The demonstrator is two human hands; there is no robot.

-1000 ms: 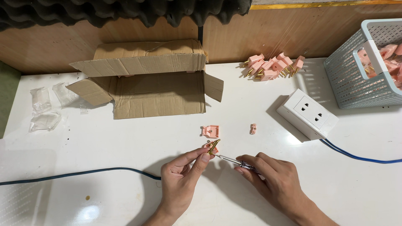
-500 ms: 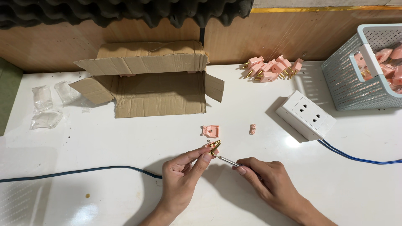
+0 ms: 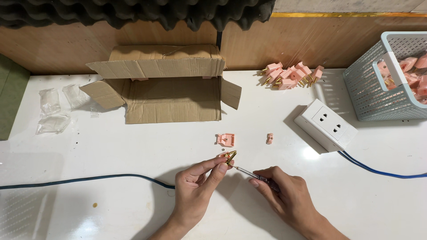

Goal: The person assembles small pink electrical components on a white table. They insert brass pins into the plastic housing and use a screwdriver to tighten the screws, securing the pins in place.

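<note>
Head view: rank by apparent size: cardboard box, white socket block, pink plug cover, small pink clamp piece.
1. cardboard box, clearly largest.
2. white socket block.
3. pink plug cover.
4. small pink clamp piece, smallest.
All lie on the same white table at similar depth, so nearness hardly skews the order.

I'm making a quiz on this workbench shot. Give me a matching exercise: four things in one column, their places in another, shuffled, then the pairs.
Things:
1. cardboard box
2. white socket block
3. mesh basket
4. clear plastic bags

Places:
A. far right edge, holding pink parts
B. far left of the table
C. back centre, flaps open
D. right of centre, blue cable attached

Pairs: 1-C, 2-D, 3-A, 4-B
</note>
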